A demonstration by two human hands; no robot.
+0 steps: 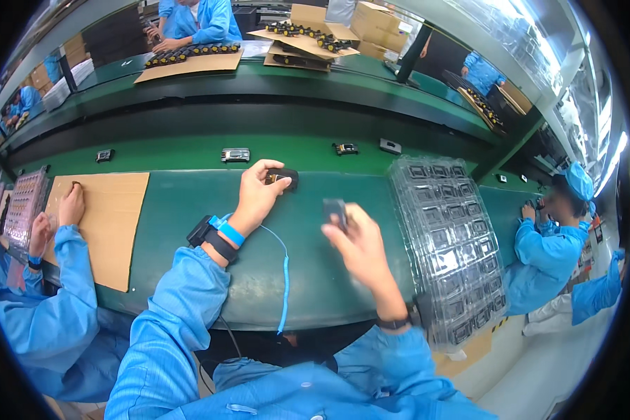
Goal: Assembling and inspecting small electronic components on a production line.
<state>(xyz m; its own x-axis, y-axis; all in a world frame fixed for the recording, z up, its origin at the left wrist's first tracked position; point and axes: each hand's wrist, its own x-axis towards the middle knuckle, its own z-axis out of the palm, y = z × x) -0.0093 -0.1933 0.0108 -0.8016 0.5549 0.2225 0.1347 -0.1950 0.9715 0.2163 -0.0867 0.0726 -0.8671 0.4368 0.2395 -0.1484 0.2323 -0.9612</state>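
My left hand (257,194) reaches forward over the green bench (189,210) and grips a small black device with orange details (284,178), resting it on the surface. A blue wrist strap (228,230) with a coiled blue cord sits on that wrist. My right hand (358,245) is raised above the bench and pinches a small dark grey rectangular part (334,210) between thumb and fingers. A clear plastic tray (451,245) of several small dark parts lies just right of my right hand.
A cardboard sheet (108,217) lies at left, under a co-worker's hand (70,204). Small devices (235,155) sit along the strip beyond. Another person in blue (546,245) works at right. Cardboard sheets with several devices (189,59) lie on the far bench.
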